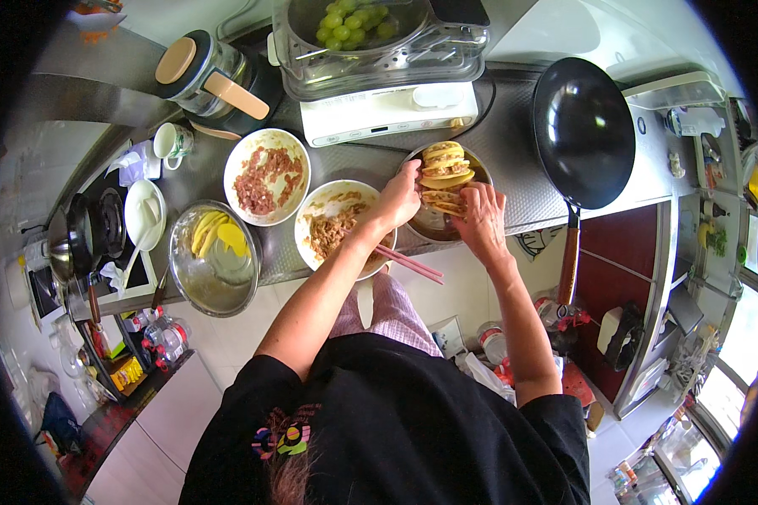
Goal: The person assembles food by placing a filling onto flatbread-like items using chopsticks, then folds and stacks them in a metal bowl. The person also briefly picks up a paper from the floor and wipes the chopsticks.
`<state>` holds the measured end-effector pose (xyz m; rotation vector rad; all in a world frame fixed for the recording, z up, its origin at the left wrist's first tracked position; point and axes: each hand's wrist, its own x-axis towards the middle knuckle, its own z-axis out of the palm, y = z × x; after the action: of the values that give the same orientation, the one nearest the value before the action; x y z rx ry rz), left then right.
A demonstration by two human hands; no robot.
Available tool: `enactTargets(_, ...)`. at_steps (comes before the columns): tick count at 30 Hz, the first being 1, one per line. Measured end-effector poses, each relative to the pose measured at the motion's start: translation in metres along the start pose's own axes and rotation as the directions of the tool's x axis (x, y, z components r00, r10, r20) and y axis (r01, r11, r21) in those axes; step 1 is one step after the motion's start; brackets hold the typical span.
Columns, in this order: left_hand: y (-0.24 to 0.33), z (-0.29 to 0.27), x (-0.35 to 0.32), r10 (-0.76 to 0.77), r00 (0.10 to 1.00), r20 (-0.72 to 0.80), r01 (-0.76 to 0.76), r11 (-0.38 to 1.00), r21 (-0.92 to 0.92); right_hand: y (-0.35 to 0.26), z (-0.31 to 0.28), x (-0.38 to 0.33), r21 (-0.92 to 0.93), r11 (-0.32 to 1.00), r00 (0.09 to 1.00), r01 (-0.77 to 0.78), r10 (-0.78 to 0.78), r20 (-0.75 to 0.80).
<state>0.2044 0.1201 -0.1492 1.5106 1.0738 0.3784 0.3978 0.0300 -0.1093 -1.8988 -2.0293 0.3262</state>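
Observation:
Both of my hands are at a steel bowl [437,225] holding a stack of yellow slices with meat filling [445,163] between them. My left hand [401,195] is at the bowl's left side, fingers curled in beside the stack; what they grip is hidden. On the right, my right hand [483,217] has its bent fingertips on a filled slice [443,201] low in the bowl. Under my left forearm stands a white bowl of meat mixture [318,204], with pink chopsticks [411,264] resting across its rim.
Left of these are another white bowl with minced meat [267,140] and a steel basin [215,290] with plain yellow slices [215,231]. Behind stands a white steamer [387,114] with green grapes [345,23] above. A black wok [584,130] lies at right, its handle [569,261] past the counter edge.

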Motion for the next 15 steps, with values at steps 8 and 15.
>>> enactTargets(8,0.009,-0.001,0.003,-0.068,0.998,0.012,0.066,0.989,0.131,0.002,0.000,0.000,0.018,1.000,1.000,0.002,-0.002,0.022)
enactTargets(15,0.004,0.010,0.004,-0.145,0.987,-0.069,0.139,0.987,-0.084,0.000,0.000,-0.003,0.199,0.976,0.996,-0.085,0.081,0.027)
